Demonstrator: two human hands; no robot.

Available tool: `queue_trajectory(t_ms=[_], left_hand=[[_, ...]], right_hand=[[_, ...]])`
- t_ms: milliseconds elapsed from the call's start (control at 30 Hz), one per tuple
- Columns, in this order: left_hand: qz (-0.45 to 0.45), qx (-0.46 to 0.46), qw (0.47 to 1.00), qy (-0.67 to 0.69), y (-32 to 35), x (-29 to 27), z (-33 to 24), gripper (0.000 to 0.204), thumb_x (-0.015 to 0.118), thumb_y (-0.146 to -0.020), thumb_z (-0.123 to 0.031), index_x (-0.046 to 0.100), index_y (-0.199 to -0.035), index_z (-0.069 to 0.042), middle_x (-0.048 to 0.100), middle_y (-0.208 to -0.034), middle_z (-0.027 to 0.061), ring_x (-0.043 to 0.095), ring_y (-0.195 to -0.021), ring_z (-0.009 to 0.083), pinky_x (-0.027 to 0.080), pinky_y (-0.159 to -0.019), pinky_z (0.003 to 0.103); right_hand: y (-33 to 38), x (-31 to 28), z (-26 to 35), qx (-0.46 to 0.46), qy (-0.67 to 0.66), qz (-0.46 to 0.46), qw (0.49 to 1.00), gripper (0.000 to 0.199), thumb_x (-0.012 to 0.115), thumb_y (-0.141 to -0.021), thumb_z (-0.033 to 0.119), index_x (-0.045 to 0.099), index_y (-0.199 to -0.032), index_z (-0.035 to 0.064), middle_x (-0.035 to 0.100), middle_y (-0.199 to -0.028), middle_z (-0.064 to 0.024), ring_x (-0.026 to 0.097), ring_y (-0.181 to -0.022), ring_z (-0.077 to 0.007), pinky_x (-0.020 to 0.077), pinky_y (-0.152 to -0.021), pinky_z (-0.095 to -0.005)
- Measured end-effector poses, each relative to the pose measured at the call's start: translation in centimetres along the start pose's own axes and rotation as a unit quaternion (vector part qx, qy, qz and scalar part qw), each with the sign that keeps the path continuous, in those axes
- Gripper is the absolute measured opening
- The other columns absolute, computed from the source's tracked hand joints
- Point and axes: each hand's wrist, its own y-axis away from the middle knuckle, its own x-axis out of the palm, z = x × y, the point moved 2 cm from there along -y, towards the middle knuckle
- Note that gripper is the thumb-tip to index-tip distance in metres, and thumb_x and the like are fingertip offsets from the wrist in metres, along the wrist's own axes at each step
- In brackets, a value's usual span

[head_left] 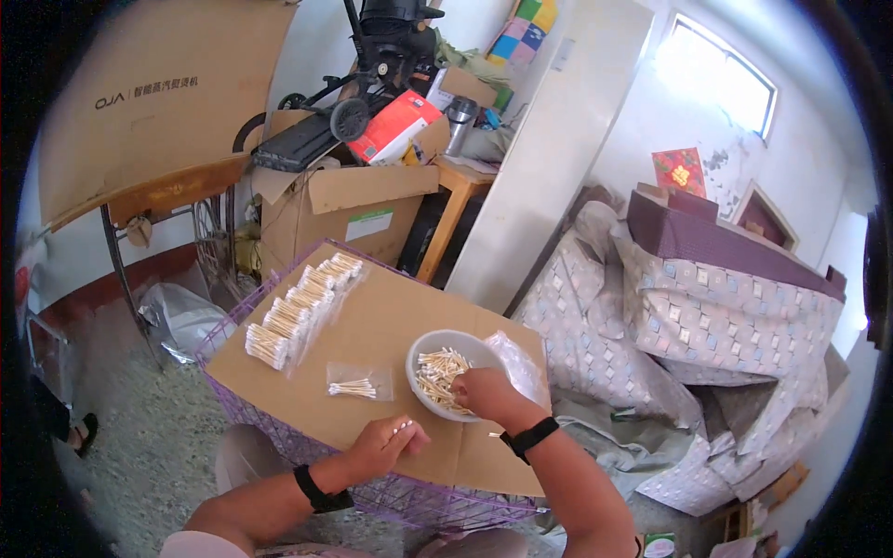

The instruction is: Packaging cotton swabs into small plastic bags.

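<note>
A white plastic bowl (416, 386) full of loose cotton swabs (435, 372) stands on a cardboard sheet (409, 307). My right hand (491, 394) reaches over the bowl's right side, its fingertips pinched together on cotton swabs in the pile. Just left of the bowl's near side, my left hand (386, 445) is curled closed, with a few white swab tips showing between its fingers. A small clear bag (361, 381) holding some swabs lies flat beyond my left hand. Farther left, several filled bags of swabs (302, 312) overlap in a slanting row.
Clear plastic bags (517, 363) lie right of the bowl. The cardboard rests on a purple wire frame (409, 502). Fabric-covered furniture (735, 307) stands at right. Behind are a large carton (344, 209), a folded stroller (372, 56) and a wooden stool (456, 181). Another person's foot (84, 432) shows at far left.
</note>
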Motion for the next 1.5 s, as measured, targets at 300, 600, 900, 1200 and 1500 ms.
queue_trajectory(t_ms=[300, 600, 900, 1200, 1500], left_hand=[[0.020, 0.034, 0.998, -0.044, 0.2, -0.5, -0.9, 0.038, 0.038, -0.101, -0.029, 0.063, -0.093, -0.001, 0.060, -0.071, 0.0063, 0.058, -0.067, 0.0129, 0.049, -0.065, 0.030], [-0.015, 0.033, 0.999, 0.007, 0.3, -0.5, -0.5, 0.033, 0.039, -0.100, -0.028, 0.060, -0.090, -0.003, 0.056, -0.068, 0.0045, 0.054, -0.062, 0.0138, 0.047, -0.062, 0.030], [-0.081, 0.061, 0.993, 0.055, -0.3, -1.1, 1.4, 0.034, 0.041, -0.100, -0.030, 0.061, -0.094, -0.003, 0.053, -0.069, -0.0005, 0.047, -0.058, 0.0072, 0.041, -0.057, 0.024], [-0.026, 0.024, 0.994, 0.099, 0.1, -1.0, -0.9, 0.028, 0.045, -0.099, -0.026, 0.063, -0.103, -0.006, 0.044, -0.067, -0.0064, 0.041, -0.062, 0.0028, 0.037, -0.056, 0.021], [0.034, -0.008, 0.997, 0.069, 0.6, -0.6, -1.6, 0.029, 0.044, -0.100, -0.029, 0.064, -0.106, -0.008, 0.041, -0.066, -0.0105, 0.034, -0.056, 0.0009, 0.030, -0.049, 0.019]], right_hand=[[-1.7, 2.4, -0.9, 0.026, 0.063, 0.004, 0.998, 0.015, 0.066, -0.075, 0.026, 0.067, -0.080, 0.0114, 0.066, -0.077, -0.0139, 0.063, -0.074, -0.0342, 0.0489, -0.068, -0.0451], [-0.4, 0.9, 0.0, 0.022, 0.050, -0.006, 0.999, 0.018, 0.057, -0.081, 0.024, 0.066, -0.079, 0.0086, 0.065, -0.079, -0.0170, 0.063, -0.076, -0.0365, 0.0498, -0.067, -0.0460], [3.9, -1.3, 3.5, 0.031, -0.150, -0.258, 0.954, 0.013, 0.062, -0.085, 0.016, 0.063, -0.084, 0.0033, 0.065, -0.079, -0.0125, 0.063, -0.067, -0.0251, 0.0493, -0.060, -0.0337], [9.2, 7.0, 7.9, 0.089, -0.462, -0.238, 0.850, 0.014, 0.059, -0.093, 0.017, 0.059, -0.095, 0.0030, 0.062, -0.077, -0.0027, 0.058, -0.069, -0.0103, 0.0474, -0.062, -0.0255], [9.8, 10.1, 9.4, 0.095, -0.468, -0.271, 0.836, 0.013, 0.057, -0.093, 0.014, 0.060, -0.095, 0.0010, 0.063, -0.079, -0.0035, 0.059, -0.073, -0.0100, 0.0482, -0.066, -0.0249]])
